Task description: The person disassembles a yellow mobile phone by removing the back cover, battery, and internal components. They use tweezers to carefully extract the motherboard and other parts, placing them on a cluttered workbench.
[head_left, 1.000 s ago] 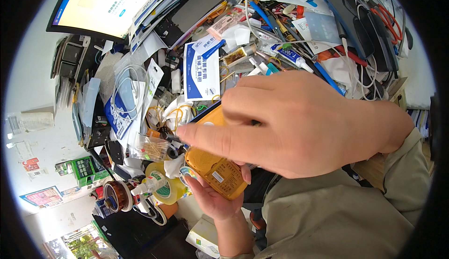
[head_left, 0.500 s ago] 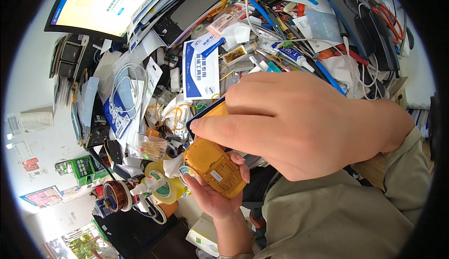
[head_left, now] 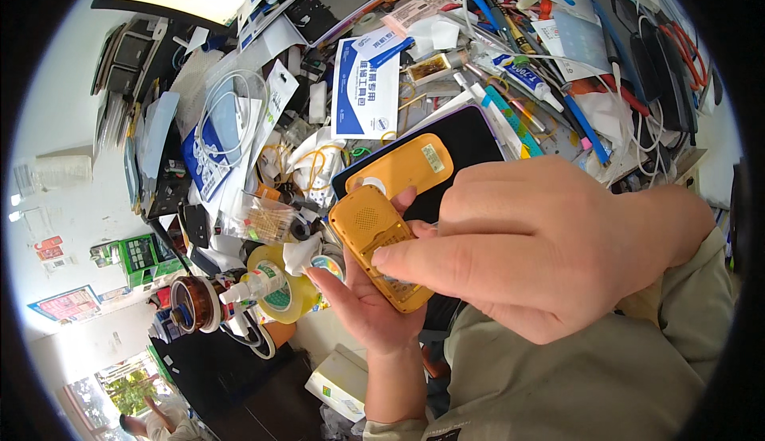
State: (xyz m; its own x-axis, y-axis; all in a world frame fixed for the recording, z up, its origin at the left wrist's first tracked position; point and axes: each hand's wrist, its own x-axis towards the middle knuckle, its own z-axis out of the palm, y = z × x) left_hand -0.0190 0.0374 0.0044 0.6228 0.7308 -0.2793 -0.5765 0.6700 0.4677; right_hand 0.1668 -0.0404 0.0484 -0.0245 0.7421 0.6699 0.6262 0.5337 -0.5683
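My left hand holds a small yellow-orange handheld device, its back with a round speaker grille turned up. The left thumb lies along one edge and fingertips show at the opposite side. Over the device's lower half reaches my right hand, its index fingertip touching the printed recess. The other right fingers are curled together, with the thumb hidden, so I cannot make out whether anything is pinched there. Just beyond the device, a yellow-orange back cover lies on a flat black slab, perhaps a tablet.
A blue-and-white packet, a glue tube and several tools crowd the bench. At left are cotton swabs in a bag, a spray bottle and a yellow tape roll. A person is at the far lower left.
My right hand has moved from the yellow-orange cover on the black slab to the device in my left hand. The cover now lies uncovered by the hand. The view has shifted slightly.
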